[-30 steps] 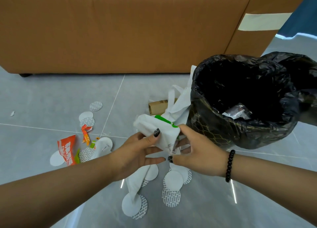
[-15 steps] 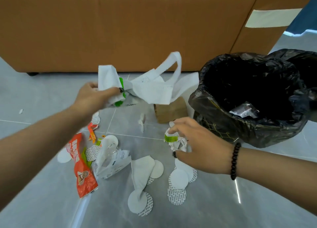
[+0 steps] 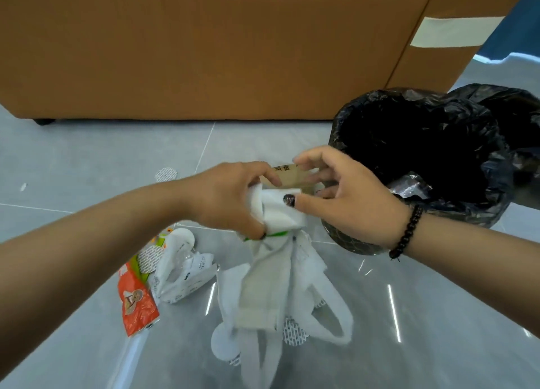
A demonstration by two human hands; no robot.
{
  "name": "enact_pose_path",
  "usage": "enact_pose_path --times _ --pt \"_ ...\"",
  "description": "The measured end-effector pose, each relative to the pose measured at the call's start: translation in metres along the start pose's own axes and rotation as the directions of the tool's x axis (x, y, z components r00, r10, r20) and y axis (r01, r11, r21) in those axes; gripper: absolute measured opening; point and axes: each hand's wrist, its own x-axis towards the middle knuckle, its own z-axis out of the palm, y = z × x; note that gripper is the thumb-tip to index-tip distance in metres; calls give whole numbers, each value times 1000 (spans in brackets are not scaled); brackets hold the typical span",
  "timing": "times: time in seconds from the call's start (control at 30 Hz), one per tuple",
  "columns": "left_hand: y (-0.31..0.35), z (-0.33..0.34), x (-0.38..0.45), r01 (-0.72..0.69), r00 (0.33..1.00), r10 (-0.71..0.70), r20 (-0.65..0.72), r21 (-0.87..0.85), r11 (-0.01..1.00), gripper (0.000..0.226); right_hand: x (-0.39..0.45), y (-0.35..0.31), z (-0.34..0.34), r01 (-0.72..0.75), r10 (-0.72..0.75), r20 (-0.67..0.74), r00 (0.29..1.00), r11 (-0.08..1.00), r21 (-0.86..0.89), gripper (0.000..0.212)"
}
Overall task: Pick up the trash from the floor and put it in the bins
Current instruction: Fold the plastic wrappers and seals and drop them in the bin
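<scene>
A white fabric bag [image 3: 274, 289] with a green strip hangs above the floor, bunched at its top. My left hand [image 3: 230, 195] grips that bunched top from the left. My right hand [image 3: 347, 198] meets it from the right, thumb on the white wad and fingers curled behind it. A brown cardboard piece [image 3: 292, 176] shows just behind both hands. The bin with a black liner [image 3: 365, 116] stands right of my hands, with a silver wrapper [image 3: 412, 185] inside.
On the grey tiles lie an orange snack wrapper [image 3: 136, 304], a crumpled white packet [image 3: 182, 277] and several round white pads [image 3: 166, 174]. A brown sofa [image 3: 204, 52] fills the back. A second black-lined bin [image 3: 520, 110] sits at the far right.
My left hand has brought the white bag from the upper left down to the middle. My right hand has risen and closed on the bag's top, near the bin.
</scene>
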Motion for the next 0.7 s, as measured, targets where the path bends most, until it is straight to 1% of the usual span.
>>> enact_pose_path --times 0.03,0.1,0.17,0.23,0.33,0.43,0.5,0.57,0.63,0.7 --pt "5 5 -1 -9 1000 10 12 -22 1000 72 -3 3 -1 -15 13 54 998 999 31 43" --pt "11 10 -4 -28 1000 29 5 -83 996 75 -9 11 -2 -29 15 147 989 995 96 40" --pt "15 12 -7 -65 997 58 -51 -154 986 73 -16 18 -5 -38 9 196 981 989 146 47" --pt "15 14 -7 -94 992 67 -110 -263 960 70 -22 23 -8 -33 -9 207 978 980 196 50" --pt "11 22 -7 -114 989 60 -137 -427 897 65 -27 28 -9 -13 -22 162 986 976 216 48" --pt "8 30 -7 -121 986 34 -166 -548 828 67 -29 32 -7 6 -29 101 994 976 217 50" --pt "8 35 -8 -138 983 30 -180 -624 769 73 -30 33 -5 47 -65 63 996 967 250 44" --pt "6 39 -7 -143 984 30 -174 -688 711 70 -29 30 -4 81 -91 17 996 946 314 36" --pt "5 39 -8 -83 996 28 -85 -759 645 59 -28 25 -2 121 -114 -42 993 919 375 33" --pt "5 40 -12 35 997 37 67 -831 556 44 -26 21 -1 175 -143 -116 983 919 353 33"
